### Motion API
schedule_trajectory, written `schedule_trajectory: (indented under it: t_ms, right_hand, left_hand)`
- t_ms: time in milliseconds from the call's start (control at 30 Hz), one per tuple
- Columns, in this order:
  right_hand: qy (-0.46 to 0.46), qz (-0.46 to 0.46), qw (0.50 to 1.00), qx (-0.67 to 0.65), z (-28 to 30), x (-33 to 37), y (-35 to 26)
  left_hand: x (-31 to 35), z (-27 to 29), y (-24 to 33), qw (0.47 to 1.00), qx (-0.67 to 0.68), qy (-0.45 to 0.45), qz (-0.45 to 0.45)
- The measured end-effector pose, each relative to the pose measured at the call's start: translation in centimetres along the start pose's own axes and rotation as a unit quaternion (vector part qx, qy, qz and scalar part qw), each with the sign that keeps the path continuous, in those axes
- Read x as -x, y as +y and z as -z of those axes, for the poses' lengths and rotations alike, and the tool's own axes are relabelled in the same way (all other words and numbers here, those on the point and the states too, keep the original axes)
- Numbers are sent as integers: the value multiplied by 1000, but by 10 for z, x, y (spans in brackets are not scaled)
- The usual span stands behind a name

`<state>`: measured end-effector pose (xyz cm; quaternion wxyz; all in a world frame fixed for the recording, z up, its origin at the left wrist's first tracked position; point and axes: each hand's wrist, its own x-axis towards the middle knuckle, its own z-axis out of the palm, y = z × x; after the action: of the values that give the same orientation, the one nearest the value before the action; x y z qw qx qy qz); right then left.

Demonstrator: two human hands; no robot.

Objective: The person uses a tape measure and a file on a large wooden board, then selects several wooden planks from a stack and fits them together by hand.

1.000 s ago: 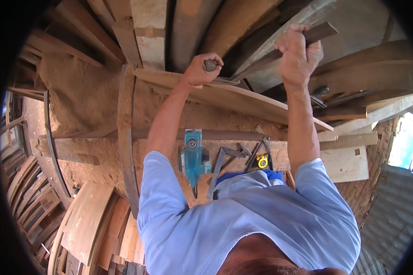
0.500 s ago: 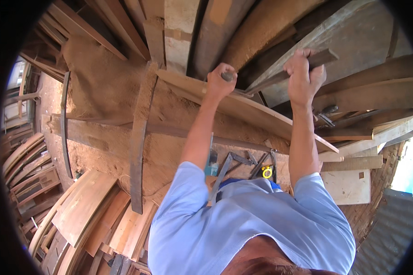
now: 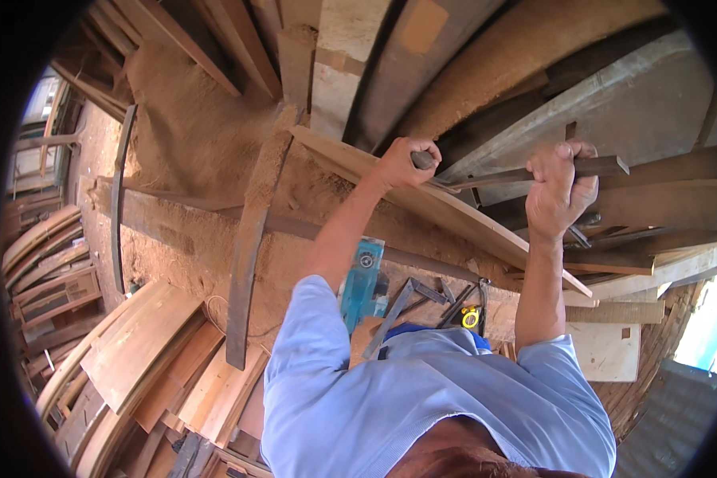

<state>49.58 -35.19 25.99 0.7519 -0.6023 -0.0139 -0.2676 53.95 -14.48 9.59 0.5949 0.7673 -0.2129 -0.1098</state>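
Observation:
My left hand (image 3: 409, 163) is wrapped round the stubby end of a dark handle, over the edge of a long pale wooden board (image 3: 462, 217). My right hand (image 3: 563, 191) grips a long, dark, narrow bar-shaped tool (image 3: 498, 178) further right, its squared end sticking out past my fingers. This bar runs left toward my left hand and narrows there. Its working part by the board is too small to make out, so I cannot tell the tool's exact kind. Slanting from far left to near right, the board lies below both hands.
Sawdust (image 3: 191, 119) covers the beams at left, crossed by a dark wooden strip (image 3: 251, 239). Near my body lie a teal power tool (image 3: 362, 283), a carpenter's square (image 3: 394, 311) and a yellow tape measure (image 3: 471, 317). Curved planks (image 3: 139, 342) are stacked lower left; large timbers stand ahead.
Both hands have come nearer to my body and slightly right, still holding on. The bar lies more level in view. More of the teal tool shows, and the whole view has shifted a little.

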Motion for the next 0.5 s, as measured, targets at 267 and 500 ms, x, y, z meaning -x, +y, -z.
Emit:
schedule_trajectory:
  t_ms: [267, 500]
  right_hand:
    - [14, 22, 999, 22, -4, 14, -1]
    - [51, -62, 996, 35, -8, 35, -10]
  left_hand:
    - [11, -44, 12, 933, -61, 353, 33]
    - [-11, 56, 0, 949, 30, -313, -32]
